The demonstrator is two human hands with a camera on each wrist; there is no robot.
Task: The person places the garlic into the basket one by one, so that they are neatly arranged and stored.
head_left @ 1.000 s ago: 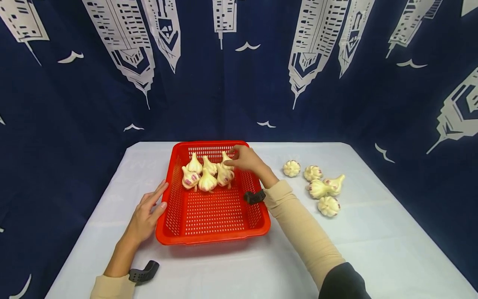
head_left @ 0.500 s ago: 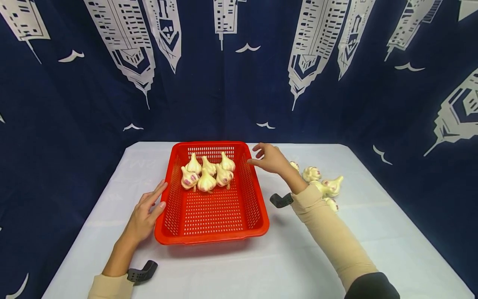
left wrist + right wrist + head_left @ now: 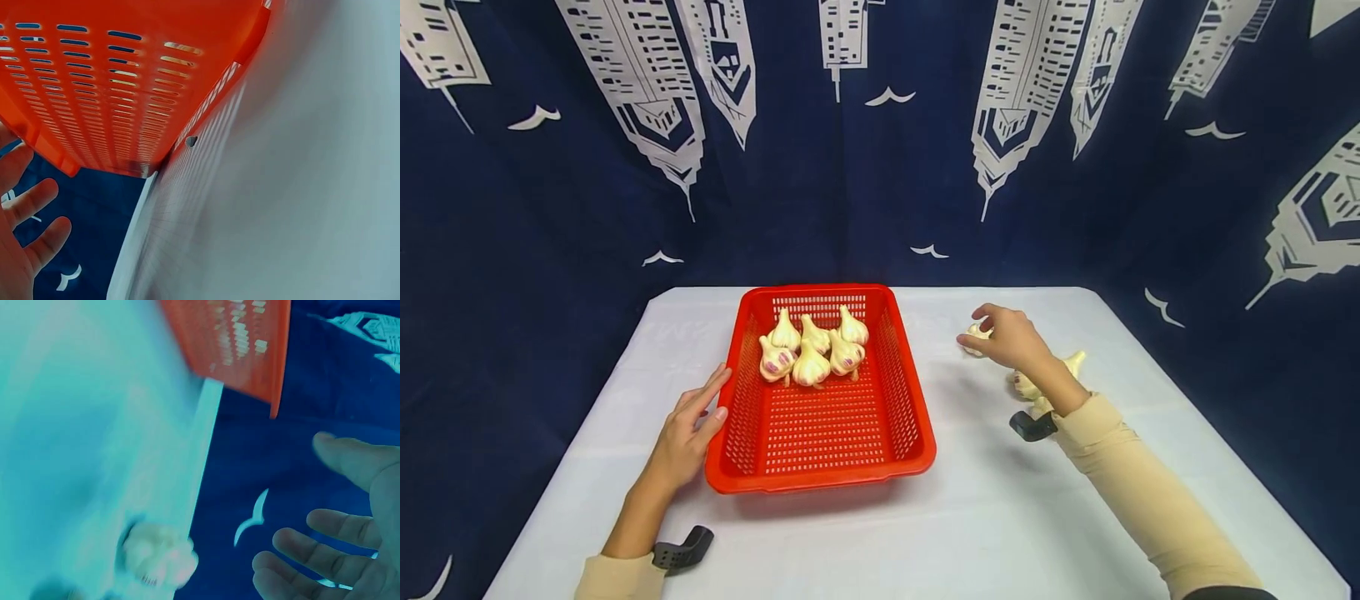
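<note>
In the head view a red perforated basket (image 3: pixel 820 482) holds several garlic bulbs (image 3: pixel 811 365) grouped in its far half. The left hand (image 3: pixel 681 437) rests its fingers on the basket's left rim, fingers fairly straight; the left wrist view shows those fingers (image 3: pixel 37 200) beside the basket wall (image 3: pixel 94 81). Over the table's right part, the right hand (image 3: pixel 1015 337) hovers at a single garlic bulb (image 3: pixel 976 340), thumb and fingers parted. In the right wrist view a bulb (image 3: pixel 159 555) lies apart from the spread right hand (image 3: pixel 350 531), which holds nothing.
More garlic bulbs (image 3: pixel 1026 386) lie on the white table (image 3: pixel 850 550) at the right, partly hidden under the right forearm. A dark blue patterned cloth (image 3: pixel 850 200) hangs behind the table. Each wrist bears a black device (image 3: pixel 683 550).
The right hand has moved from over the bulbs in the basket, out past its right rim, to the nearest loose bulb at the right. The left hand stays at the rim.
</note>
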